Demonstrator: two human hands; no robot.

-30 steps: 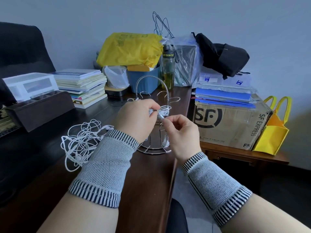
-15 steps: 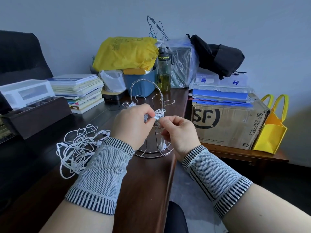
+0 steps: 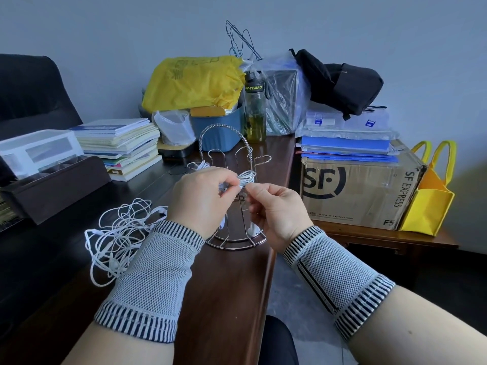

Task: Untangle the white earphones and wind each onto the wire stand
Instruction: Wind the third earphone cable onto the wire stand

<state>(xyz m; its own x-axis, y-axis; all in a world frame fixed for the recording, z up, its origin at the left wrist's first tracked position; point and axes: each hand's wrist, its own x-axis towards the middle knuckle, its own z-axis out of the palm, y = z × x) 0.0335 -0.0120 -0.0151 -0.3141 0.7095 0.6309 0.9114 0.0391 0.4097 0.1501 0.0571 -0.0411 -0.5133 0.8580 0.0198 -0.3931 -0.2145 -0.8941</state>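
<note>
A chrome wire stand (image 3: 234,239) with hook arms and a coiled arch stands near the desk's right edge. In front of it my left hand (image 3: 200,197) pinches a small wound bundle of white earphone cable (image 3: 246,176). My right hand (image 3: 276,206) pinches the same cable's end right beside the left fingertips. A second bit of white cable (image 3: 201,165) shows by the stand's left hook. A loose tangle of white earphones (image 3: 118,235) lies on the desk left of my left wrist. Both wrists wear grey knitted bands.
A dark wooden desk (image 3: 226,299) carries a stack of books (image 3: 123,146), a brown tray (image 3: 52,185), a blue bin (image 3: 218,130) under a yellow bag, and a green bottle (image 3: 254,114). To the right stand an SF cardboard box (image 3: 353,191) and a yellow tote (image 3: 427,201).
The camera has tilted a little, shifting the scene slightly downward in frame. My hands stay close together at the stand, with the fingers working the small cable bundle; the tangle has not moved.
</note>
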